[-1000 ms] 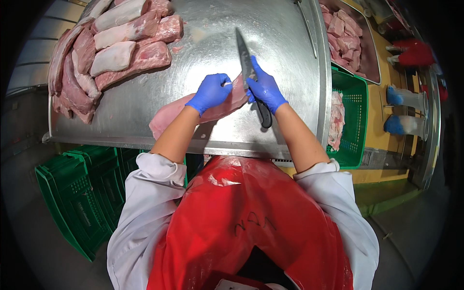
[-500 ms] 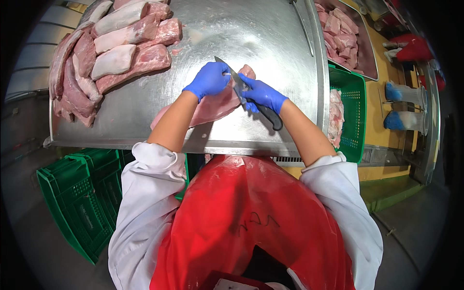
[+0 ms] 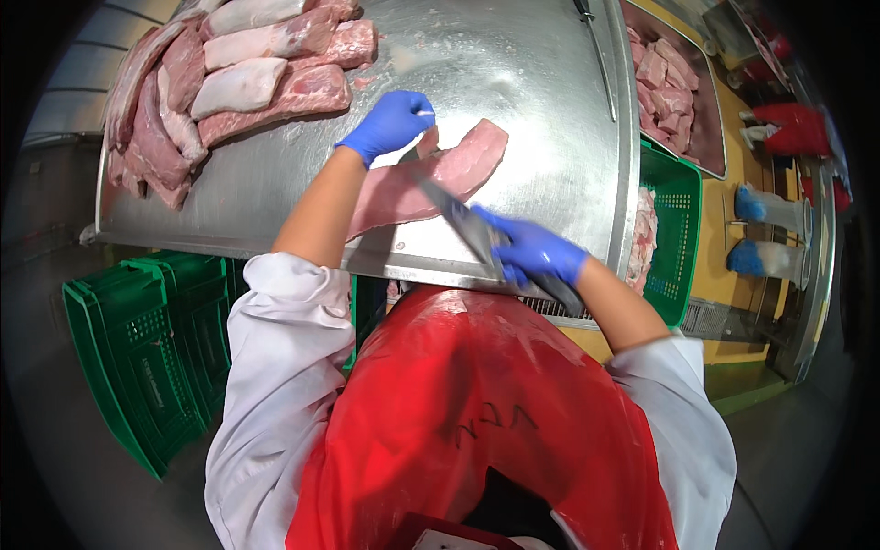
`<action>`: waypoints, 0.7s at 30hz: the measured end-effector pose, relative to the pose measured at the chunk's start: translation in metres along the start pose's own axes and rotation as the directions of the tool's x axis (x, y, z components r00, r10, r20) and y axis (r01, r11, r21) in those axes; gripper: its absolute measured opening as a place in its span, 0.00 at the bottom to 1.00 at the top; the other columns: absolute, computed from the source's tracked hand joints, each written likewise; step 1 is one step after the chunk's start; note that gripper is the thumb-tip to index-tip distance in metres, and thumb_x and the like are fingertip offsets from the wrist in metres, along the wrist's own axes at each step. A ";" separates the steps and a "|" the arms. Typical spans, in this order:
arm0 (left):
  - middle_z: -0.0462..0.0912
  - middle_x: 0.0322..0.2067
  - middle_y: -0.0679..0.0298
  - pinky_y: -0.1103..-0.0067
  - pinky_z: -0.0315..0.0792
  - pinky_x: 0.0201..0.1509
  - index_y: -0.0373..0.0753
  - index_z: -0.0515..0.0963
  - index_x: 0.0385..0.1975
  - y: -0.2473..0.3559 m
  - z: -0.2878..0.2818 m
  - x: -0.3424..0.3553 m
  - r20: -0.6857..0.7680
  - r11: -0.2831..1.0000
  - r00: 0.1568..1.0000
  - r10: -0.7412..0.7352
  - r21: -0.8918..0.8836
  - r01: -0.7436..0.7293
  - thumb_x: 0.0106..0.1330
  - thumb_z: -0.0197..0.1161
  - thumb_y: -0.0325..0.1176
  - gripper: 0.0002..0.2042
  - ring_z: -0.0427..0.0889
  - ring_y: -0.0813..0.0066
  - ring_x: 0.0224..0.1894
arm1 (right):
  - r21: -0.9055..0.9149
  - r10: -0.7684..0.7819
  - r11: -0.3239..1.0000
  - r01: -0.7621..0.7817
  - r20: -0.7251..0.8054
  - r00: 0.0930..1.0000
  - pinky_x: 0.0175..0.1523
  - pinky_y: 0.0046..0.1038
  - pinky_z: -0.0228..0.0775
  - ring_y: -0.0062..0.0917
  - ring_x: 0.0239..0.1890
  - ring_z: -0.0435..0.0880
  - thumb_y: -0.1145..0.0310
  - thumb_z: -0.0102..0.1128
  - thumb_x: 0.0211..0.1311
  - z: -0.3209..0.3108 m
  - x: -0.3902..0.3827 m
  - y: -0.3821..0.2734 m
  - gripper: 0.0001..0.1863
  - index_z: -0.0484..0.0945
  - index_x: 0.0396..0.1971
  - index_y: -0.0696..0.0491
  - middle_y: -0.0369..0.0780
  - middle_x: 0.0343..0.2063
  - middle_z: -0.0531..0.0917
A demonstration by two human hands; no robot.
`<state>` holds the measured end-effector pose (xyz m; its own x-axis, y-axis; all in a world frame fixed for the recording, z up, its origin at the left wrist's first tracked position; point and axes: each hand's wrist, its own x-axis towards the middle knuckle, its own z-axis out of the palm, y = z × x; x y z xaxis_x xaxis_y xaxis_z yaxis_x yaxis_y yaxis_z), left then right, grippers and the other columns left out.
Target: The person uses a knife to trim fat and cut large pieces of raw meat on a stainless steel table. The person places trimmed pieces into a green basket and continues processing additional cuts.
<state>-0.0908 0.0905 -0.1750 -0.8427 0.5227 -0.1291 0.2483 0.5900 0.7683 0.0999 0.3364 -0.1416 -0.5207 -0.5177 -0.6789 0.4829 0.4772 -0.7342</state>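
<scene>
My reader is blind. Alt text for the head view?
A right hand in a blue glove draws a knife through a pink slab of raw meat on a steel table, while the gloved left hand grips its edge.

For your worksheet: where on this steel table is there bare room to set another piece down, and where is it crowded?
Bare steel lies on the table between the left hand and the rod. The far-left corner is crowded with a meat pile; the front edge holds the meat strip, knife and right hand.
</scene>
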 end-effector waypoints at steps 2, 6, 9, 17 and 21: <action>0.85 0.27 0.62 0.76 0.75 0.39 0.33 0.82 0.28 0.017 -0.028 -0.027 -0.047 0.986 0.999 0.002 -0.165 -0.009 0.60 0.63 0.34 0.09 0.81 0.76 0.32 | -0.012 0.057 0.998 -0.056 0.072 0.996 0.27 0.26 0.80 0.22 0.21 0.82 0.76 0.47 0.68 0.011 -0.044 -0.007 0.40 0.47 0.77 0.37 0.41 0.26 0.81; 0.74 0.28 0.75 0.83 0.68 0.38 0.34 0.77 0.32 -0.013 -0.083 -0.124 -0.170 0.960 0.974 -0.149 -0.260 0.102 0.65 0.65 0.30 0.07 0.69 0.87 0.33 | 0.104 -0.073 0.989 0.104 -0.265 0.961 0.27 0.25 0.78 0.21 0.21 0.83 0.76 0.52 0.67 -0.016 -0.020 0.018 0.41 0.49 0.77 0.37 0.42 0.25 0.83; 0.71 0.24 0.72 0.80 0.69 0.37 0.33 0.74 0.29 -0.056 -0.098 -0.234 -0.190 0.896 0.892 -0.411 -0.264 0.357 0.64 0.65 0.30 0.08 0.69 0.84 0.31 | 0.006 -0.185 0.980 0.201 -0.366 0.912 0.29 0.25 0.77 0.19 0.21 0.83 0.73 0.56 0.66 -0.037 0.022 0.014 0.41 0.51 0.76 0.37 0.40 0.23 0.83; 0.80 0.45 0.46 0.59 0.72 0.57 0.36 0.75 0.49 -0.133 -0.022 -0.303 -0.280 0.809 0.938 -0.203 0.492 0.322 0.55 0.71 0.38 0.23 0.78 0.45 0.51 | -0.327 -0.507 0.858 0.396 -0.409 0.759 0.32 0.32 0.75 0.29 0.19 0.81 0.73 0.50 0.67 -0.015 0.155 -0.003 0.42 0.44 0.78 0.40 0.41 0.19 0.81; 0.81 0.44 0.49 0.60 0.72 0.56 0.40 0.76 0.49 -0.130 0.011 -0.195 -0.372 0.881 0.928 0.031 0.448 0.151 0.56 0.70 0.38 0.21 0.78 0.46 0.50 | -0.697 -0.799 0.594 0.402 -0.454 0.396 0.33 0.37 0.76 0.35 0.22 0.83 0.73 0.46 0.67 -0.014 0.194 0.027 0.40 0.44 0.77 0.41 0.45 0.20 0.82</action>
<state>0.0466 -0.0817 -0.2569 -0.9519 0.2739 0.1374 0.3059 0.8745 0.3764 0.0020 0.2583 -0.2929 -0.9109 -0.2639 0.3172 -0.4126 0.5705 -0.7101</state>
